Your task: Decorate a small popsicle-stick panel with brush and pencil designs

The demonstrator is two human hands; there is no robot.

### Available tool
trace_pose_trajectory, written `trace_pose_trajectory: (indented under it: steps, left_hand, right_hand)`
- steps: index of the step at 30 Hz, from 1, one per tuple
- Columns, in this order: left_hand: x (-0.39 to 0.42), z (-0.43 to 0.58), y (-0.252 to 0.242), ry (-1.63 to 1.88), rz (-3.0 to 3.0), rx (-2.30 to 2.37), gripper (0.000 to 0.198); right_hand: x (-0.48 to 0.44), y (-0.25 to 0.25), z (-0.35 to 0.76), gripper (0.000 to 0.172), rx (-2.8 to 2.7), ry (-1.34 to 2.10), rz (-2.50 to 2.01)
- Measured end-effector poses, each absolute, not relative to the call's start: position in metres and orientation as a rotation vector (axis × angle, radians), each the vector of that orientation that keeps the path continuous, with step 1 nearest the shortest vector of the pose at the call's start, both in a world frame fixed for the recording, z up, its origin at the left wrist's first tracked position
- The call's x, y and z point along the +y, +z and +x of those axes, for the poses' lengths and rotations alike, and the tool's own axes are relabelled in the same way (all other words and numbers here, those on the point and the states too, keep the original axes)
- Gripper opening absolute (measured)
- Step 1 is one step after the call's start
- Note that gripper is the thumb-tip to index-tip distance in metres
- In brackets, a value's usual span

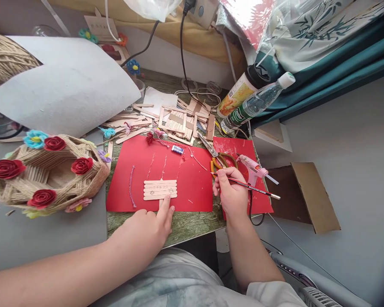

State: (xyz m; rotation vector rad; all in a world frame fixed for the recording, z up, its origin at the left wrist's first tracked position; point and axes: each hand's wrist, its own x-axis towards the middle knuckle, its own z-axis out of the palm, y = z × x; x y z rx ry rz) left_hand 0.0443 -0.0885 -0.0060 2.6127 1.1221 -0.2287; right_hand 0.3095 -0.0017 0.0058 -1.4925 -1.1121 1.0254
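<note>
On the red sheet [121,187] lies a small sign of craft sticks [160,186], side by side, with pencilled writing and two star shapes. My left hand [153,224] rests its outstretched index finger on the sign's lower right edge, the other fingers bent and nothing held. My right hand [232,189], to the right of the sign, is closed around a pencil [256,189] whose tip points left. Scissors [219,155] and a pink hot glue gun [252,165] lie just beyond that hand. A small eraser [177,149] lies behind the sign.
A twine basket with paper roses [53,175] stands at left. Loose craft sticks [134,128] and stick frames [177,121] pile up behind the sheet. A water bottle [256,104] and a cup [240,91] are back right. A cardboard box [313,196] sits beyond the right edge.
</note>
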Motion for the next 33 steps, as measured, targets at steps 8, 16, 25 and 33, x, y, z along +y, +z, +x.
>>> trace_pose_trajectory:
  steps: [8, 16, 25, 33]
  left_hand:
    - [-0.089, 0.045, -0.008, -0.149, 2.64, 1.147, 0.068]
    - [-0.082, 0.048, 0.005, -0.422, 2.825, 1.025, 0.062]
    - [-0.081, 0.049, 0.009, -0.436, 2.696, 1.051, 0.064]
    - [-0.08, 0.049, 0.01, -0.472, 2.717, 1.043, 0.061]
  right_hand:
    - [-0.015, -0.011, 0.307, 0.037, -1.17, 1.195, -1.654]
    - [-0.016, -0.014, 0.301, 0.038, -1.255, 1.089, -1.712]
    - [-0.016, -0.012, 0.302, 0.04, -1.305, 1.104, -1.72]
    - [-0.014, -0.017, 0.301, 0.042, -1.095, 1.117, -1.655]
